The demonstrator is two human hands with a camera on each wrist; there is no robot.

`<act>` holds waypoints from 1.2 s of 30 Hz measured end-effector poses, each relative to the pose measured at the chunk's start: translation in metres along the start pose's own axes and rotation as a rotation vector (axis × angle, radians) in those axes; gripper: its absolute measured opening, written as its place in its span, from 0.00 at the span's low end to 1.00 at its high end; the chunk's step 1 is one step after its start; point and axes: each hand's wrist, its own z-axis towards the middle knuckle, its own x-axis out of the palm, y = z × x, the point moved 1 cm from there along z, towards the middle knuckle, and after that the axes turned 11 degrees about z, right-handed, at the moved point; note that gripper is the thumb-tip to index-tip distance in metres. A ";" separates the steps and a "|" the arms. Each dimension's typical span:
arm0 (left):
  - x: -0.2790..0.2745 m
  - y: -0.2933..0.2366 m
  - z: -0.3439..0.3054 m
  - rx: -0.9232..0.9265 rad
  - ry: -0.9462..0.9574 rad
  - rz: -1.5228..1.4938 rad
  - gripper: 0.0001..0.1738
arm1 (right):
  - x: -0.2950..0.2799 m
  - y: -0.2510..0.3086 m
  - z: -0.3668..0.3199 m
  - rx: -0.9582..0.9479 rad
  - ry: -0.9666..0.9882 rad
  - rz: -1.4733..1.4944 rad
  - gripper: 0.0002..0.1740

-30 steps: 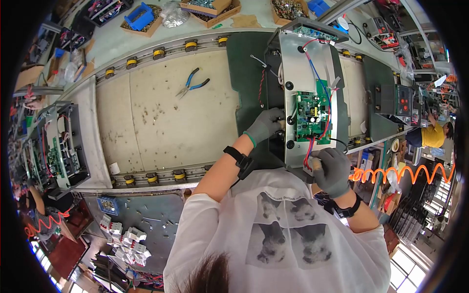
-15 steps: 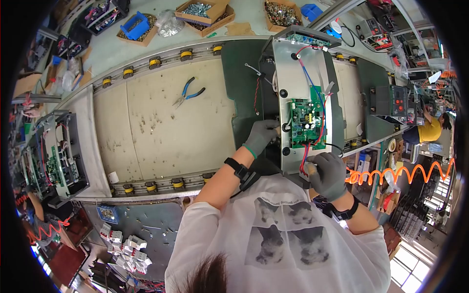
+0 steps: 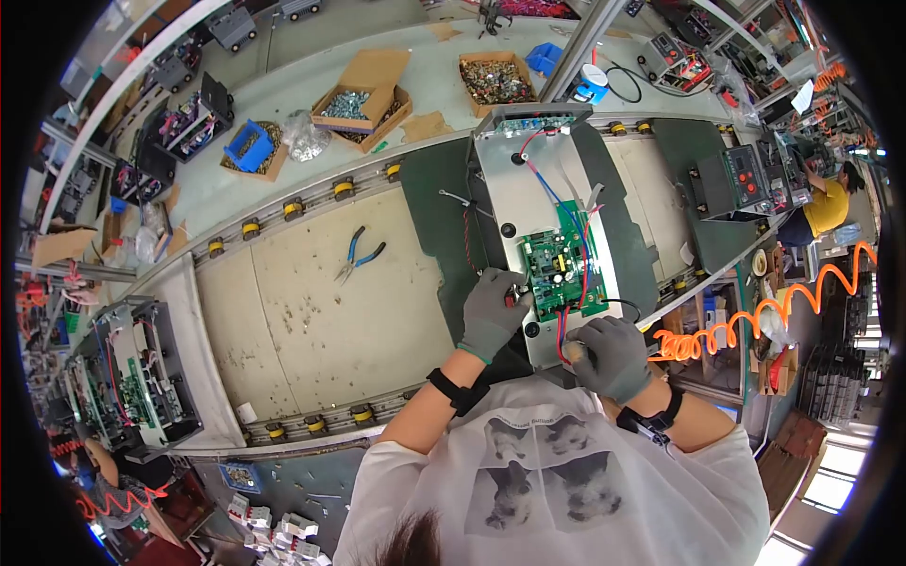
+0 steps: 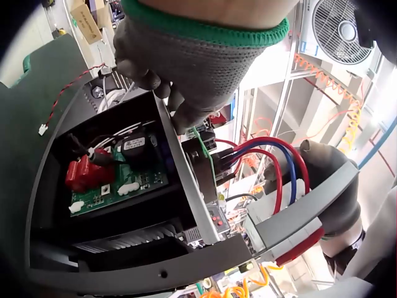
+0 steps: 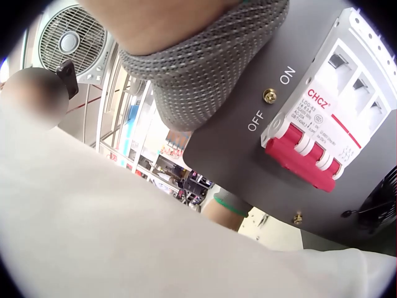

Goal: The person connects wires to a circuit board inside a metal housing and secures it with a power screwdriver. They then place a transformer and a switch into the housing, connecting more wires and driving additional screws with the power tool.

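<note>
"What has moved?"

"The head view has swung: the metal chassis [image 3: 503,184] sits lower and farther left in it than half a second ago. The left hand [image 3: 492,307] is still at its left wall, the right hand [image 3: 609,358] still at its near end."

"And their grip?"

"The right hand's fingers curl round the wired back of the breaker [image 5: 338,96]. The left hand's fingers bend at the wall's edge; what they close on cannot be told."

"How does the chassis look?"

"A bare silvery plate, with a green circuit board [image 3: 543,269] just right of the left hand. Red and blue wires [image 4: 289,155] run toward the right hand."

"What lies around?"

"Blue-handled pliers [image 3: 351,261], well left of the left hand. A coiled orange hose [image 3: 694,347], right of the right hand. Beyond both, cartons [image 3: 377,80] of small metal parts on the tabletop [image 3: 434,85]. The front panel [image 5: 229,136] hides the right hand's fingers from its own wrist view."

"Any writing?"

"The breaker reads CHCZ and LDG-63, the finer print blurred; ON and OFF stand beside it."
</note>
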 end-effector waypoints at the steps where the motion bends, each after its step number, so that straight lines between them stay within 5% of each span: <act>1: 0.004 0.003 0.001 0.019 -0.017 0.022 0.16 | 0.000 -0.001 -0.001 0.003 -0.014 -0.001 0.07; 10: 0.012 0.010 0.001 0.200 -0.162 0.228 0.06 | 0.003 -0.005 -0.007 -0.025 -0.095 0.013 0.07; 12: 0.008 0.011 0.006 0.166 -0.014 0.076 0.09 | 0.002 -0.003 -0.007 -0.025 -0.092 -0.004 0.07; 19: -0.010 -0.018 0.000 0.136 -0.022 0.171 0.15 | 0.002 -0.004 -0.008 -0.027 -0.115 -0.002 0.08; 22: 0.000 -0.008 0.001 -0.020 0.075 0.063 0.15 | 0.002 -0.005 -0.008 -0.047 -0.139 0.016 0.07; 24: 0.004 -0.005 0.000 0.165 -0.057 0.175 0.12 | 0.002 -0.005 -0.009 -0.043 -0.141 0.017 0.07; 28: 0.016 0.007 -0.003 0.299 -0.022 0.467 0.09 | 0.003 -0.006 -0.010 -0.051 -0.154 0.004 0.07; 30: 0.015 0.011 -0.005 0.613 -0.118 0.578 0.07 | 0.001 -0.005 -0.009 -0.048 -0.165 0.007 0.07; 36: 0.002 -0.001 0.003 0.436 0.017 0.256 0.10 | 0.002 -0.004 -0.009 -0.026 -0.168 0.004 0.07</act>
